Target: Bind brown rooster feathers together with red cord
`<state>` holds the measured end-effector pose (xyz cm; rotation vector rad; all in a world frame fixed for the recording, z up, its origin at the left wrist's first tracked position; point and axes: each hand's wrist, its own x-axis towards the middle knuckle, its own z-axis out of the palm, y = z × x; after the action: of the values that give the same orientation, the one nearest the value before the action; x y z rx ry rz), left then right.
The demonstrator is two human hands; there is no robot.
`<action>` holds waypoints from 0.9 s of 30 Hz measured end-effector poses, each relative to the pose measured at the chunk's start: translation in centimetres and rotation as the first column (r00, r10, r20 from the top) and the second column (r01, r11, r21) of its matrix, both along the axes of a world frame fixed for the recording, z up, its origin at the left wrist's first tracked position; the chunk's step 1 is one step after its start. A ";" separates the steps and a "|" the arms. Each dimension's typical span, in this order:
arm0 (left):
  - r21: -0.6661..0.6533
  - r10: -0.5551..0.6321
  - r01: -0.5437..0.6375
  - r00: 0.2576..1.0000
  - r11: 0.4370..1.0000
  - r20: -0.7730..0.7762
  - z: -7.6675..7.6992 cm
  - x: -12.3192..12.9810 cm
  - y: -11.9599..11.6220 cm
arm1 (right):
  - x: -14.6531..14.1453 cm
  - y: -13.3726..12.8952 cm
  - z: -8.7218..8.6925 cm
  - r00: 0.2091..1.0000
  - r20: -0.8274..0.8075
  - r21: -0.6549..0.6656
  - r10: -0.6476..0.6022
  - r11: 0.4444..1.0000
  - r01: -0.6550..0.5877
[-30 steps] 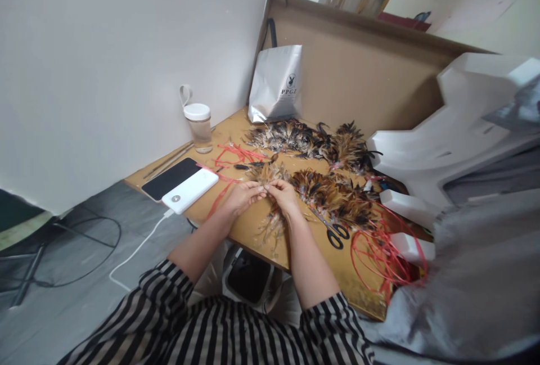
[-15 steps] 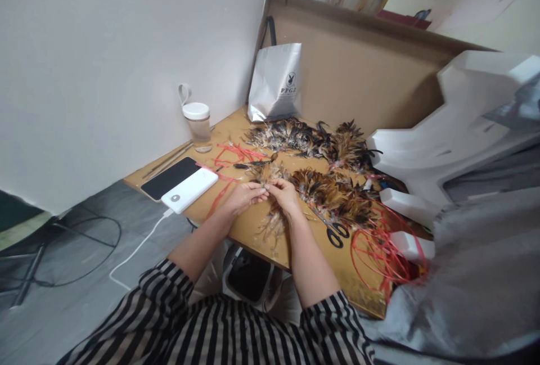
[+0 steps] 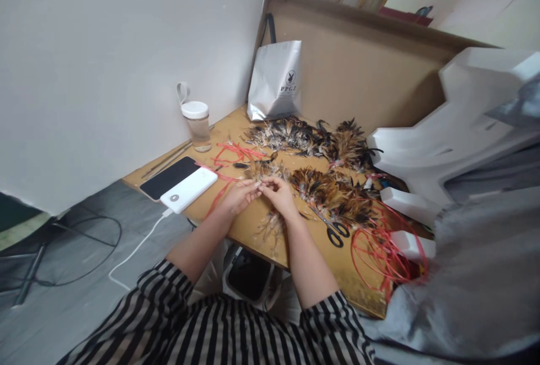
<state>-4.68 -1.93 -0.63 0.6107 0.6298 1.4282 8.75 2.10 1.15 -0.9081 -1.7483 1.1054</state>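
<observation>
At the left end of the yellowish wooden desk (image 3: 248,227), a flat black glass-faced phone (image 3: 164,178) lies close along its edge. Against it sits a smooth white rounded power bank (image 3: 192,189), plugged to a thin white cable (image 3: 145,243) that drops over the side; its round grey mark is too small to read. Behind stands a clear cylindrical cup (image 3: 198,131), with a white lid and a strap loop, upright near the wall.

Thin, crinkled red plastic strips (image 3: 239,153) lie farther right. The left hand (image 3: 241,196) has its thumb and fingertips drawn together, meeting those of the right hand (image 3: 279,195); I cannot tell whether anything is clamped between them. A small fluffy tan feather tuft (image 3: 264,170) is just beyond their fingertips. A glossy silver bag (image 3: 274,86) stands behind, printed "PPGZ" under a rabbit-head emblem.

To the right, a spiky row of mottled dark feathers (image 3: 291,133) lies behind a dense brown feather bundle (image 3: 323,188), with black-handled scissors (image 3: 336,234) against its near side. Open wood runs from the handles to the near edge; rightward, a looping red plastic tangle (image 3: 382,255) meets angular white foam (image 3: 405,148).
</observation>
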 end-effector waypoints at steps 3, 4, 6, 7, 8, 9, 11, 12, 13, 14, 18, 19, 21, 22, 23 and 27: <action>0.001 -0.002 0.002 1.000 1.000 0.030 -0.2 -0.1 0.1 | -0.1 -0.3 0.3 0.995 0.079 0.223 -0.057 0.974 0.038; 0.000 0.000 0.000 0.999 1.000 0.039 -0.3 -0.2 0.2 | -0.1 -0.5 0.5 0.993 0.094 0.275 -0.072 0.960 0.044; -0.004 0.009 -0.009 0.998 1.000 0.058 -0.3 -0.2 0.2 | -0.1 -0.7 0.9 0.991 0.102 0.333 -0.086 0.942 0.048; -0.007 0.016 -0.016 0.998 1.000 0.067 -0.3 -0.2 0.3 | 0.0 -0.8 1.1 0.992 0.096 0.341 -0.085 0.939 0.047; -0.010 0.024 -0.023 0.997 1.000 0.075 -0.3 -0.2 0.3 | 0.0 -0.8 1.2 0.993 0.083 0.339 -0.080 0.940 0.047; -0.013 0.028 -0.027 0.997 1.000 0.078 -0.3 -0.2 0.3 | 0.0 -0.8 1.3 0.995 0.067 0.326 -0.072 0.944 0.046; -0.020 0.029 -0.028 0.997 0.999 0.072 -0.3 -0.2 0.3 | -0.1 -0.7 1.3 0.998 0.013 0.250 -0.054 0.967 0.049; -0.024 0.026 -0.025 0.998 0.999 0.065 -0.2 -0.2 0.3 | -0.1 -0.7 1.2 0.998 -0.028 0.176 -0.051 0.983 0.055; -0.028 0.023 -0.022 0.998 0.999 0.057 -0.2 -0.2 0.3 | -0.1 -0.6 1.1 0.995 -0.080 0.083 -0.057 0.994 0.064; -0.030 0.020 -0.018 0.998 0.999 0.051 -0.1 -0.2 0.3 | -0.2 -0.5 1.1 0.987 -0.140 -0.016 -0.074 0.997 0.072; -0.030 0.022 -0.021 0.999 0.999 0.042 0.2 -0.2 0.1 | -0.2 -0.3 1.2 0.931 -0.329 -0.258 -0.158 0.963 0.072; -0.033 0.026 -0.025 0.999 0.999 0.040 0.3 -0.2 0.1 | -0.2 -0.2 1.4 0.921 -0.353 -0.276 -0.166 0.959 0.067; -0.041 0.034 -0.032 0.999 0.999 0.037 0.5 -0.1 0.0 | -0.1 -0.1 1.6 0.903 -0.389 -0.294 -0.184 0.953 0.067; -0.046 0.036 -0.034 0.999 0.998 0.036 0.5 -0.1 0.0 | -0.1 -0.1 1.6 0.888 -0.412 -0.291 -0.203 0.953 0.083; -0.052 0.037 -0.035 0.999 0.998 0.035 0.5 -0.1 0.0 | -0.1 -0.1 1.7 0.868 -0.439 -0.277 -0.230 0.954 0.113; -0.075 0.018 -0.017 1.000 0.997 0.010 0.4 -0.1 -0.1 | 0.0 -0.2 1.6 0.791 -0.500 -0.120 -0.353 0.933 0.340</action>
<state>-4.74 -2.02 -0.22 0.5391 0.6784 1.4171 8.71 1.86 2.78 -0.8104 -1.0755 1.0056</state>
